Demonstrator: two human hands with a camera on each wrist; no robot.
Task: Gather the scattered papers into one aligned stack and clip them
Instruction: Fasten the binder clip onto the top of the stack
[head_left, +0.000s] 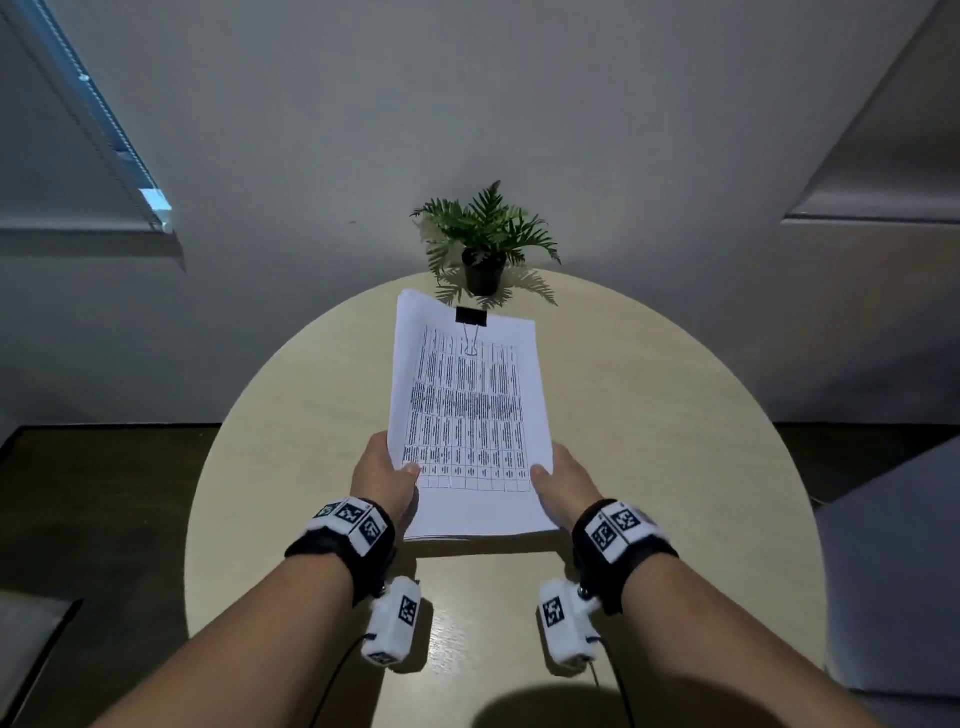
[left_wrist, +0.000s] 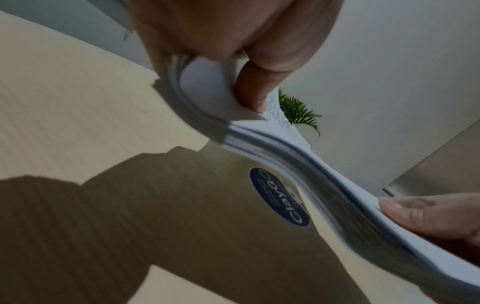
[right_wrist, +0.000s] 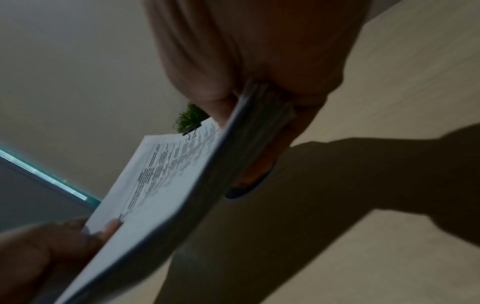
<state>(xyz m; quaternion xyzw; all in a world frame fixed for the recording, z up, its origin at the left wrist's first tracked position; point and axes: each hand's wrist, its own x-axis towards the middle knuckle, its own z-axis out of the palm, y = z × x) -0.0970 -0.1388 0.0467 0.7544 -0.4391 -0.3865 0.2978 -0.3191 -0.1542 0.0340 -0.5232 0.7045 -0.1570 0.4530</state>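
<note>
A stack of white papers (head_left: 467, 415) with a printed table on top is held above the round table. A black binder clip (head_left: 471, 317) sits on the middle of its far edge. My left hand (head_left: 387, 475) grips the near left side, thumb on top. My right hand (head_left: 563, 480) grips the near right side the same way. In the left wrist view the stack (left_wrist: 298, 164) bows between the left thumb (left_wrist: 253, 92) and the right-hand fingers (left_wrist: 415, 214). In the right wrist view the top sheet (right_wrist: 166, 179) and the clip (right_wrist: 191, 134) show.
The round light-wood table (head_left: 649, 441) lies under the papers. A small potted fern (head_left: 485, 244) stands at its far edge, just beyond the clip. A dark blue round sticker (left_wrist: 279, 199) is on the tabletop beneath the stack. Grey walls surround; dark floor lies on both sides.
</note>
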